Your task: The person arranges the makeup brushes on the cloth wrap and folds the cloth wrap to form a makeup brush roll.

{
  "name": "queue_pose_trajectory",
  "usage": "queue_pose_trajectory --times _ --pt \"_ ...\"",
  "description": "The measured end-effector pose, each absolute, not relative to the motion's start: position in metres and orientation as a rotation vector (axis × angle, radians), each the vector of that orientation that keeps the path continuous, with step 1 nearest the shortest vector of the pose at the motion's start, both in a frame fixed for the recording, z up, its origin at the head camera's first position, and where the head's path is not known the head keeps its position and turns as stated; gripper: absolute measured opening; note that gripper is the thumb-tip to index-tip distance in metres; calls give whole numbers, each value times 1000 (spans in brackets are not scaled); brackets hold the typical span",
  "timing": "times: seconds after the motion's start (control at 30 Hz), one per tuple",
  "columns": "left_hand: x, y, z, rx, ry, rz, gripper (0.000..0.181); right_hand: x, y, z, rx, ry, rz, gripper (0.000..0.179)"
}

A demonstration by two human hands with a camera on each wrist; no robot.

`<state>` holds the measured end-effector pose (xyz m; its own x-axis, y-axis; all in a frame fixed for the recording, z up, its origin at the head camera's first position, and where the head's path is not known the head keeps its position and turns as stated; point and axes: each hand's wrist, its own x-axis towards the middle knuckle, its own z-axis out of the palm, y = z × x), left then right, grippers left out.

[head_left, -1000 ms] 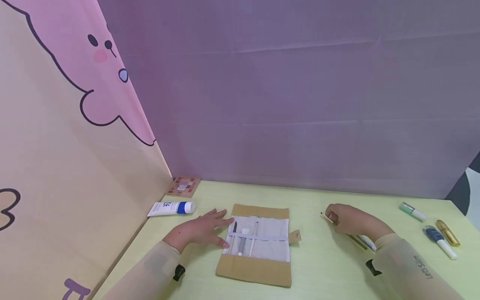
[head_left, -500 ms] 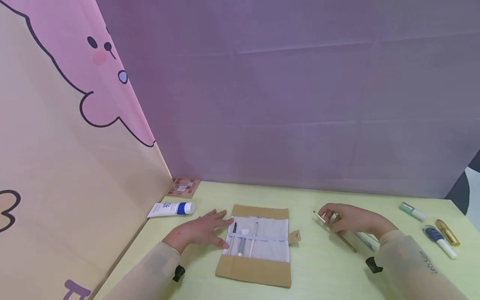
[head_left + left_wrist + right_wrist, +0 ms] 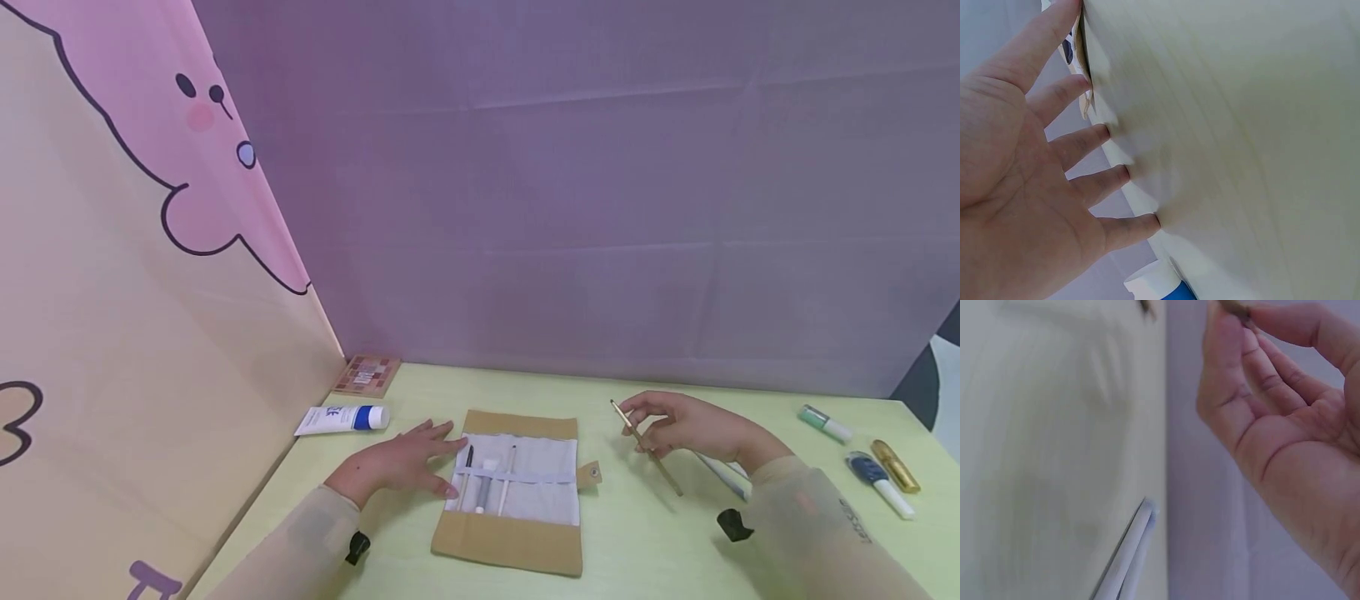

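Note:
My right hand pinches a slim brown pencil between thumb and fingers, tilted above the table. In the right wrist view, only a short piece of the pencil shows at the fingertips. Left of it lies an unrolled tan fabric pouch with a pale lining and an elastic band. A black-tipped pencil, a grey tube with a white end and a white pencil sit under the band. My left hand, fingers spread, rests at the pouch's left edge.
Two pale slim sticks lie below the right wrist. A green-and-white tube, a blue-and-white tube and a gold tube are at the right. A white squeeze tube and a checkered palette lie at the left.
My right hand has lifted the brown pencil off the table and moved it a little left, toward the pouch. The left hand and the pouch have stayed in place.

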<state>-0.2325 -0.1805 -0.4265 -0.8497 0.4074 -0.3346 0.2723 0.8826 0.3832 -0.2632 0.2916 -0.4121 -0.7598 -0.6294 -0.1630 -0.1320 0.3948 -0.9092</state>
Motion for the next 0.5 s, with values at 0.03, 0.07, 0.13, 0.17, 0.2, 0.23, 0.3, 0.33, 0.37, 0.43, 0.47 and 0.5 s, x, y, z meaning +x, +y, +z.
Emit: queue_pose_trajectory --times 0.03,0.07,0.13,0.17,0.2,0.23,0.3,0.33,0.37,0.43,0.47,0.5 --pt "-233 -181 -427 499 2639 455 85 -263 288 -410 -652 2157 -1369 62" --pt "-233 -181 -427 499 2639 457 85 -264 285 -408 -651 2143 -1394 62" --pt "-234 -181 -427 501 2639 460 86 -265 276 -404 -665 2123 -1430 64" --pt "-234 -181 -427 501 2640 463 86 -265 272 -403 -670 2112 -1450 64" --pt "-234 -181 -427 501 2641 466 86 -266 267 -402 -677 2106 -1470 65" --pt "-234 -182 -427 501 2642 469 86 -267 262 -402 -679 2097 -1493 65" --pt "-235 -182 -427 500 2643 472 85 -268 252 -402 -677 2067 -1554 67" --pt "-235 -182 -428 498 2641 475 85 -269 246 -403 -664 2051 -1588 68" --pt "-235 -182 -428 498 2640 474 85 -270 240 -405 -650 2036 -1623 69" --pt "-235 -182 -429 499 2638 471 86 -271 229 -408 -604 2017 -1694 70" --pt "-235 -182 -429 500 2639 467 86 -271 223 -410 -578 2012 -1729 71" --pt "-235 -181 -429 501 2639 465 86 -272 217 -412 -552 2017 -1756 71"
